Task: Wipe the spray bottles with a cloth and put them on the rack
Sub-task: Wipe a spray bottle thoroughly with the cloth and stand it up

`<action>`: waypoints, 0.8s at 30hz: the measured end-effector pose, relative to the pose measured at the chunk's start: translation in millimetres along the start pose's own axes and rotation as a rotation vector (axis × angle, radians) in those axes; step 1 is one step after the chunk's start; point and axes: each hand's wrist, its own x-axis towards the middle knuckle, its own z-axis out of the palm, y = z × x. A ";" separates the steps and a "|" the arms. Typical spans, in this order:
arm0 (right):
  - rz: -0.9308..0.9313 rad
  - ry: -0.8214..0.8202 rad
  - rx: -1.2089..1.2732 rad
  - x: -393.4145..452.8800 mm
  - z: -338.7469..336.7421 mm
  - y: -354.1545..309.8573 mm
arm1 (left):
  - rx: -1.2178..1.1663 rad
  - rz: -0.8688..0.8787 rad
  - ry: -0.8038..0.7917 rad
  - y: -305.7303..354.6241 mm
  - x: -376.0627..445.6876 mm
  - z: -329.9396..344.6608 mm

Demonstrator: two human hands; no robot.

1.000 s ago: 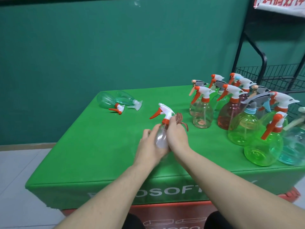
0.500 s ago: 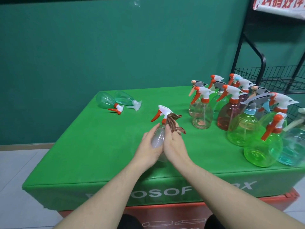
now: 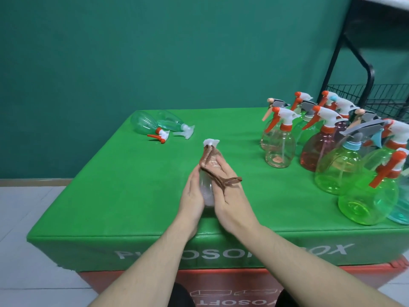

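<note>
I am seeing the clear spray bottle (image 3: 207, 187) held between both hands above the middle of the green tabletop (image 3: 132, 185), its white nozzle head (image 3: 211, 142) pointing away from me. My left hand (image 3: 192, 196) is cupping the bottle's left side, fingers curled round the body. My right hand (image 3: 230, 191) is lying against the bottle's right side with its fingers laid up along the plastic, pressing the brown cloth (image 3: 210, 165) onto it; the cloth is running from just under the nozzle down across the bottle, and a loose tail is sticking out over the back of that hand.

Two green bottles (image 3: 159, 125) are lying on their sides at the far left of the tabletop, well apart from my hands. A crowd of upright bottles (image 3: 332, 151), clear, pink, green and teal, is standing along the right side. The black wire rack (image 3: 371, 98) is standing behind them at the right edge, only partly in view.
</note>
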 end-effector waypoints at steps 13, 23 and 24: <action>-0.289 -0.138 -0.300 -37.5 -1.4 11.3 | -0.370 -0.184 -0.001 5.7 3.1 -12.5; 0.072 -0.155 -0.090 38.3 0.5 -29.8 | -0.440 -0.246 -0.145 0.0 -1.5 -16.7; 0.109 -0.160 -0.085 42.5 3.4 -30.1 | -0.438 -0.241 -0.159 0.8 -1.4 -16.9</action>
